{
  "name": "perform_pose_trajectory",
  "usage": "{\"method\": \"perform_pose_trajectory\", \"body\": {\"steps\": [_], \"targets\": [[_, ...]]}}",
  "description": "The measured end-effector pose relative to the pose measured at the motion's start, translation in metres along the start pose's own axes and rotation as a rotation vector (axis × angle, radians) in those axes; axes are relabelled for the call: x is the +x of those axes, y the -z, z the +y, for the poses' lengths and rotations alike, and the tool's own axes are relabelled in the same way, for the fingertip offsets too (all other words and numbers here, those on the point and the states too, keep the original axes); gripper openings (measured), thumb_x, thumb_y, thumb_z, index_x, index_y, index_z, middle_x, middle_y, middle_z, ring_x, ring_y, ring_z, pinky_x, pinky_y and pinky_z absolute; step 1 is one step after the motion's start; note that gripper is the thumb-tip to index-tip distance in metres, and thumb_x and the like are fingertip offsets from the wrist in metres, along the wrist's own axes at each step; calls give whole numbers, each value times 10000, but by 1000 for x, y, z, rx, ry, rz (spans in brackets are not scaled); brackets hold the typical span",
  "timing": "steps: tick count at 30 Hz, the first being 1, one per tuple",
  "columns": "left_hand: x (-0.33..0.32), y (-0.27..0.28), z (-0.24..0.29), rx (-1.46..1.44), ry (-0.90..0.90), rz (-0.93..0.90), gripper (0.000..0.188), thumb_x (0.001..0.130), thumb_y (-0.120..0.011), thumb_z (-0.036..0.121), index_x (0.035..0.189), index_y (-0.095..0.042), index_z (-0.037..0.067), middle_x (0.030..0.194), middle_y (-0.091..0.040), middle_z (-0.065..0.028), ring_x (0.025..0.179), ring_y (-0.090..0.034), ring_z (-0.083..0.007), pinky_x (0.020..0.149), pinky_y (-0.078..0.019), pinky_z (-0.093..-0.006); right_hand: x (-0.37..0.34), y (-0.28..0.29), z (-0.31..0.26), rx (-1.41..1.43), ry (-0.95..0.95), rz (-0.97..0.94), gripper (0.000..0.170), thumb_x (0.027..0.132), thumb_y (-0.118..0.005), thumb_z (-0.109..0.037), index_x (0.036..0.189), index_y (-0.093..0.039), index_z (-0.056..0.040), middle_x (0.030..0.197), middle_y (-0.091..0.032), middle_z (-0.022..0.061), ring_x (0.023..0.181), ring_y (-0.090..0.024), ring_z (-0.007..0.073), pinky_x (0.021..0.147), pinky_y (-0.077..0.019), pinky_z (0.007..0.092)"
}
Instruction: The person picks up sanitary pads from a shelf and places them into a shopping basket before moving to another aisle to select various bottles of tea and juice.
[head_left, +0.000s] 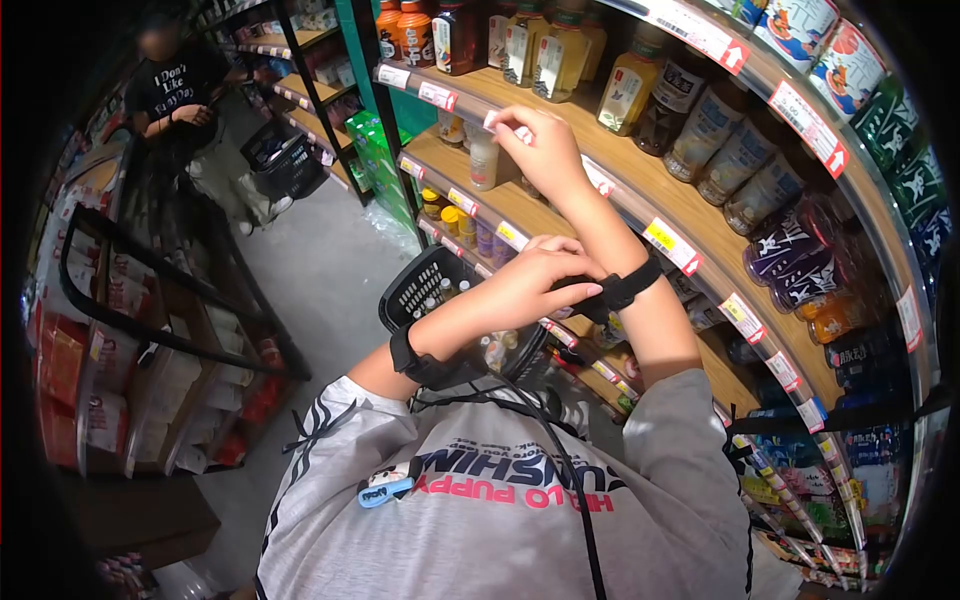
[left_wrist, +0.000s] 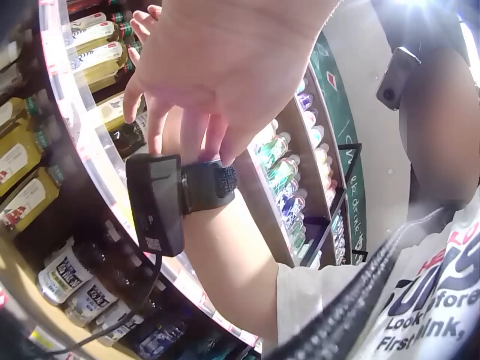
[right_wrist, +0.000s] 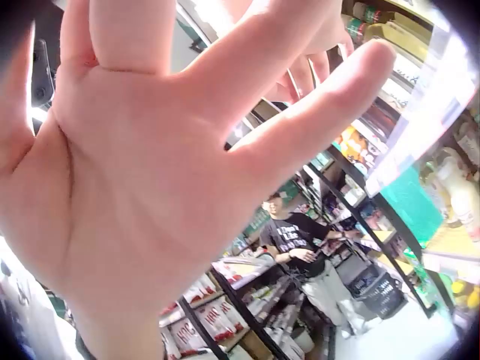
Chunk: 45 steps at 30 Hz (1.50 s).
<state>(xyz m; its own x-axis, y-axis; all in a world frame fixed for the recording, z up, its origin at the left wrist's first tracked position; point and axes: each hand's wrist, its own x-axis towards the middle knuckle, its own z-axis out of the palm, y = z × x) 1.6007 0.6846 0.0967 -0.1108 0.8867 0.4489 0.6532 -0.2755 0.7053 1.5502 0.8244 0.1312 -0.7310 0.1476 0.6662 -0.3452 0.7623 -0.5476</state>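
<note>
My left hand [head_left: 545,280] reaches across to the right wrist. Its fingers and thumb grip the black wrist camera [left_wrist: 156,202] strapped there; the strap [left_wrist: 210,185] circles the forearm. My right hand [head_left: 543,155] is raised in front of the drinks shelf, holding nothing, with its fingers loosely bent near a shelf-edge label. In the right wrist view its palm [right_wrist: 142,165] faces the camera, fingers spread. Below the arms stands a black shopping basket [head_left: 408,292] with several bottles inside, partly hidden by the left forearm.
Curved wooden shelves [head_left: 560,115] with bottled drinks and price tags rise close on the right. A person in a black T-shirt [head_left: 175,95] stands farther down the aisle beside another dark basket [head_left: 290,175]. Low shelves with packaged goods [head_left: 110,340] line the left.
</note>
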Motion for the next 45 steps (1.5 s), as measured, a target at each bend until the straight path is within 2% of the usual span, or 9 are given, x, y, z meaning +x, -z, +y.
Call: {"method": "perform_pose_trajectory", "body": {"steps": [9, 15, 17, 23, 27, 29, 34, 40, 45], "targets": [[-27, -37, -29, 73, 61, -10, 269, 810, -610, 201, 1058, -596, 97, 1072, -548, -125, 1037, -488, -281, 937, -321, -396, -65, -42, 52, 36, 49, -143, 117, 749, -580, -161, 787, -623, -60, 686, -603, 150, 672, -588, 320, 650, -450, 399], [-60, -28, -111, 2, 416, 402, 290, 840, -569, 183, 1101, -569, 56, 1009, -605, -96, 939, -569, -195, 821, -438, -295, -165, -55, 110, 178, -550, -252, 141, 798, -551, -115, 905, -596, -34, 795, -639, 138, 726, -624, 228, 649, -469, 315], [-83, -14, -125, -68, 756, 352, 271, 853, -537, 183, 1080, -571, 38, 963, -627, -108, 891, -593, -204, 812, -446, -300, -228, -71, 149, 100, -627, -395, 117, 809, -525, -87, 871, -594, -17, 693, -590, 53, 649, -545, 110, 623, -441, 250], [-278, -97, -295, 143, 1149, -121, 313, 797, -526, 272, 990, -610, 40, 942, -630, -174, 912, -585, -347, 768, -466, -397, -464, -97, 210, 94, -663, -897, 169, 825, -519, -176, 851, -590, -25, 775, -600, 147, 743, -589, 259, 692, -448, 357], [-402, -190, -327, 60, 1681, -472, 408, 751, -585, 316, 1057, -604, 46, 1054, -597, -200, 1003, -557, -343, 866, -430, -411, -566, -123, 200, -183, -1121, -1333, 344, 821, -512, -329, 961, -597, -26, 1023, -592, 192, 979, -561, 323, 808, -438, 403], [-375, -204, -288, -84, 1629, -649, 449, 770, -557, 347, 1109, -591, 54, 1113, -584, -159, 1114, -512, -277, 918, -420, -380, -597, -133, 183, -26, -1183, -1308, 399, 813, -518, -353, 1046, -576, -34, 1063, -581, 196, 1012, -543, 336, 839, -432, 405], [-376, -276, -294, -81, 1944, -1175, 905, 740, -614, 502, 1403, -12, 366, 1434, 3, -265, 1151, -402, -485, 880, -402, -539, -589, -179, 179, -49, -1012, -1574, 452, 803, -528, -367, 1110, -559, -37, 1043, -595, 200, 971, -565, 342, 820, -444, 386], [-392, -234, -346, -239, 1718, -1113, 1013, 611, -690, 600, 1398, -94, 373, 1446, -19, -231, 1144, -401, -499, 875, -403, -539, -553, -254, 265, 310, -1210, -1134, 261, 795, -545, -249, 747, -629, -7, 670, -605, 142, 704, -603, 237, 659, -453, 329], [-406, -226, -363, -141, 1586, -1112, 970, 601, -684, 613, 1387, -182, 346, 1417, -95, -289, 1054, -490, -492, 798, -457, -507, -493, -315, 345, -198, -1199, -525, 231, 772, -608, -240, 835, -614, -17, 764, -614, 120, 723, -592, 243, 641, -455, 337]]}}
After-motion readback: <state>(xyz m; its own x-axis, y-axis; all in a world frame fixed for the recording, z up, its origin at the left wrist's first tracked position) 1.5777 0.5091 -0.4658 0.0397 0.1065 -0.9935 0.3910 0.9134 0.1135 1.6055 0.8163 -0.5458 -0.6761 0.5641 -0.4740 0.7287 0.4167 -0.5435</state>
